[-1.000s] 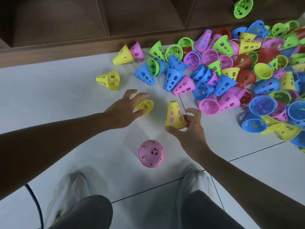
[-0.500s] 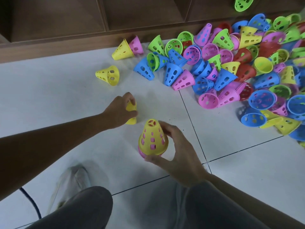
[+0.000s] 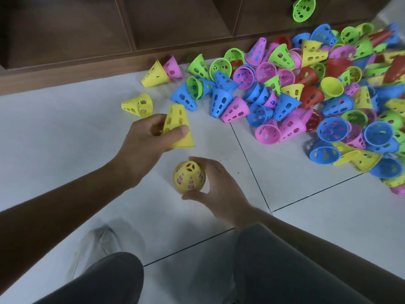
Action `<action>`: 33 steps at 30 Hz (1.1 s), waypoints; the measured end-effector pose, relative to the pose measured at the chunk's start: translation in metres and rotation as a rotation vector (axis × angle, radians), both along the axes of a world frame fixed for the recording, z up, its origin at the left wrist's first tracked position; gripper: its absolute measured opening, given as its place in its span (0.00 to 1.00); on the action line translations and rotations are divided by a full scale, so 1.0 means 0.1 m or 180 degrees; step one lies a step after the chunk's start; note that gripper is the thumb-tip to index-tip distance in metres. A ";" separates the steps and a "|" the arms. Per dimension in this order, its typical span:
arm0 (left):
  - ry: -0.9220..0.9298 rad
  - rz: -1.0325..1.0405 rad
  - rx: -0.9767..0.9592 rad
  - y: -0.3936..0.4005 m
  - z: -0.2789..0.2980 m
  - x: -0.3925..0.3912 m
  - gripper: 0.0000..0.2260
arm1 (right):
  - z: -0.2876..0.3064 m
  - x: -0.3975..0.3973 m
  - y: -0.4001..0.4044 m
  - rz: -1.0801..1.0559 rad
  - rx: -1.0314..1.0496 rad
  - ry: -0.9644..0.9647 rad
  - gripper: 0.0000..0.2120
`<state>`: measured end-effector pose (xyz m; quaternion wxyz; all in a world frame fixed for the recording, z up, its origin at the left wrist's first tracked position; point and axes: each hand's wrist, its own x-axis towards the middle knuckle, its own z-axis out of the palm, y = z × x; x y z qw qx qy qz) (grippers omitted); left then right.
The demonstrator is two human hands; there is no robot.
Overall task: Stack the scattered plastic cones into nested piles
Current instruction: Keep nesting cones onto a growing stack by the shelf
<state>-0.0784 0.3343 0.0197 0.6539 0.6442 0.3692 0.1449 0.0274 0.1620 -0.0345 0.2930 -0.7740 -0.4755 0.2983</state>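
Observation:
A small pile (image 3: 189, 177) stands on the white floor: a yellow perforated cone nested over a pink one, whose colour shows through the holes. My right hand (image 3: 215, 189) curls around its right side, thumb at the bottom and fingers at the top. Just up and left, my left hand (image 3: 146, 142) grips a second yellow cone (image 3: 178, 126), held upright above the floor with its narrow end up. A large heap of scattered cones (image 3: 306, 102) in blue, pink, green, yellow and red lies to the right.
A lone yellow cone (image 3: 138, 105) lies on its side left of the heap, and a yellow and pink pair (image 3: 161, 71) lies near the wooden shelf base (image 3: 65, 69). One green cone (image 3: 303, 8) sits up on the shelf. My knees fill the bottom edge.
My left hand has lifted its yellow cone off the floor and turned it upright. My right hand still holds the yellow-over-pink pile, now seen from above.

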 end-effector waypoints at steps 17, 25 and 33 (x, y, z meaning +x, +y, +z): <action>0.0204 -0.0933 0.1111 -0.14 -0.09 -0.27 0.21 | -0.17 0.25 -0.08 -0.0207 -0.0176 -0.0095 0.41; 0.0898 -0.1478 0.2242 0.02 -0.19 -0.35 0.27 | -0.06 0.54 -0.14 -0.0279 -0.0204 -0.0398 0.35; 0.1211 -0.1103 0.2347 0.62 -0.27 -0.44 0.22 | 0.30 1.00 0.05 -0.0165 -0.0148 -0.0934 0.29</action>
